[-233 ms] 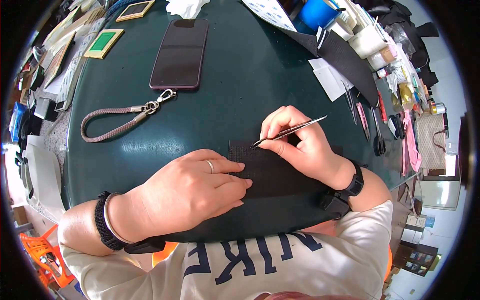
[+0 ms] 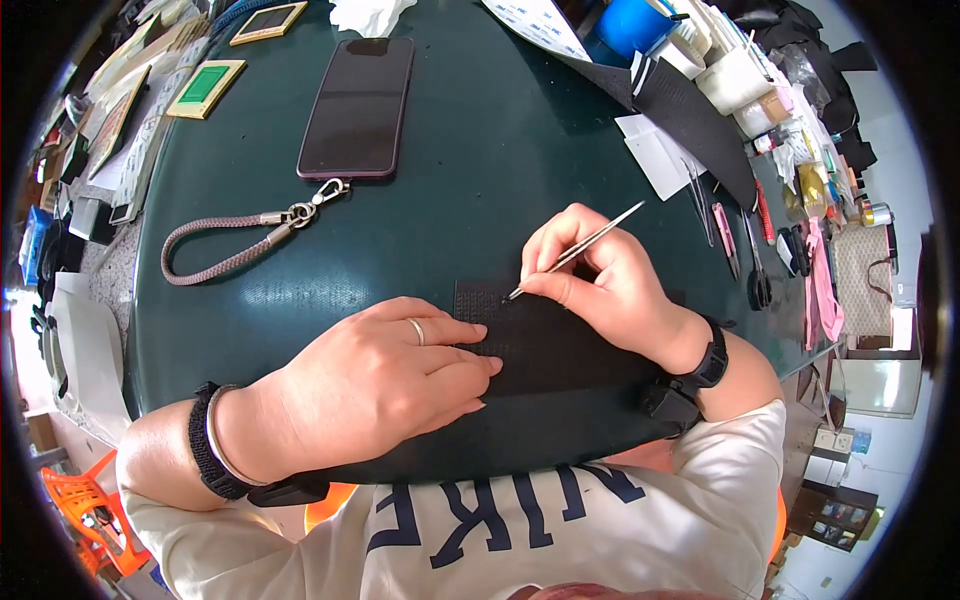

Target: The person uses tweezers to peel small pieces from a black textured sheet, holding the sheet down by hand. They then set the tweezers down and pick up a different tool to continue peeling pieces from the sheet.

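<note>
A black sheet (image 2: 550, 350) with rows of small cut shapes along its left part lies on the dark green table near its front edge. My left hand (image 2: 400, 375) rests flat with outstretched fingers, its fingertips on the sheet's left side. In my right hand (image 2: 595, 275) a pair of metal tweezers (image 2: 598, 234) is pinched, slanting up to the right. The tweezer tips touch or hover just over the sheet near its upper left part. Whether anything tiny sits between the tips is too small to tell.
A phone (image 2: 357, 110) with a braided wrist strap (image 2: 225, 262) lies at the left. To the right are spare tweezers (image 2: 699, 203), a pink cutter (image 2: 726, 240), scissors (image 2: 760, 270) and a curved black sheet (image 2: 690, 125). A blue container (image 2: 632, 28) stands far right.
My right hand has tipped the tweezers more upright, with their rear end rising and their tips staying near the same place. My left hand has hardly moved.
</note>
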Available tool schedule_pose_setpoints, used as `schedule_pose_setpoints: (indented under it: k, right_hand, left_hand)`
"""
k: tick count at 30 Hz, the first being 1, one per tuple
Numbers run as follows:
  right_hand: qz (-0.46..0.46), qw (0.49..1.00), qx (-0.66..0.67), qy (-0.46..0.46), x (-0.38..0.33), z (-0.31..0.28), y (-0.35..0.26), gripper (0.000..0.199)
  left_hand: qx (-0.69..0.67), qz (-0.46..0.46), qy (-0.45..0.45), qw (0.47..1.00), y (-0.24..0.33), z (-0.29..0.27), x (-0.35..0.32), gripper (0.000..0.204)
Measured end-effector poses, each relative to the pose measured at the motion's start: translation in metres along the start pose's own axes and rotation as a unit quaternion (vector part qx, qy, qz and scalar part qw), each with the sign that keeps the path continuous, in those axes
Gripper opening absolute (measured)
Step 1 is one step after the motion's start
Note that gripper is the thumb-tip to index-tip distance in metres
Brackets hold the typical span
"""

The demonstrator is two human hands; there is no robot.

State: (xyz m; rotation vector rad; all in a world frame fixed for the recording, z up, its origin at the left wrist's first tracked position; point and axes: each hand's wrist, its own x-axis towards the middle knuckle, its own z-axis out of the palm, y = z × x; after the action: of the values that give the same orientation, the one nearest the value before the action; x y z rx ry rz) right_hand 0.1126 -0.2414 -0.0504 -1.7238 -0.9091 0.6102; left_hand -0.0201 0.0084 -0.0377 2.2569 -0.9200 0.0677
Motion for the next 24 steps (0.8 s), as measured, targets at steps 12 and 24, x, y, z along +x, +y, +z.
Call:
schedule_pose_setpoints:
  k: [12, 24]
  right_hand:
    - [-0.024, 0.998, -0.058, -0.007, 0.0025, 0.0033, -0.0020, 0.023]
    - [-0.032, 0.998, -0.038, -0.028, 0.0020, 0.0017, -0.0018, 0.024]
  left_hand:
    - [0.003, 0.003, 0.003, 1.000, -0.0001, 0.0009, -0.0007, 0.015]
    - [0.003, 0.004, 0.008, 1.000, -0.0007, 0.0019, -0.0004, 0.015]
